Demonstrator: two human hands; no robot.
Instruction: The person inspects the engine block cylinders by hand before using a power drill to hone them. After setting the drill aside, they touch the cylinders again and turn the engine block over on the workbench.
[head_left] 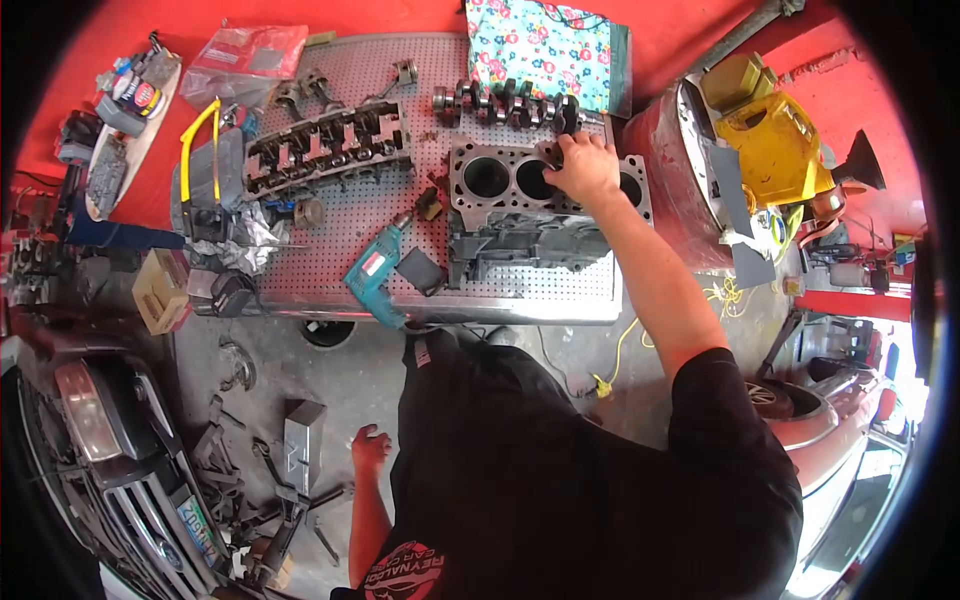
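Observation:
My right hand (pixel 588 172) rests on the top face of a grey engine block (pixel 530 237), its fingers bent over the far edge and its thumb near the middle bore. Under the palm, part of the block is hidden. Two round cylinder bores show plainly, and a third shows partly beside my wrist. My left hand (pixel 371 450) hangs low by my side, away from the table, with loosely curled fingers apart and nothing visible in them. Just behind the block lies a crankshaft (pixel 510 103). A teal corded drill (pixel 376 268) lies left of the block, near a small dark pad (pixel 420 271).
The perforated metal table (pixel 330 285) also bears a cylinder head (pixel 328 150), several pistons and a yellow hacksaw (pixel 187 150). A drum (pixel 672 170) stands at the right, with a yellow jug (pixel 775 145) above it. Car parts and tools lie on the floor at left.

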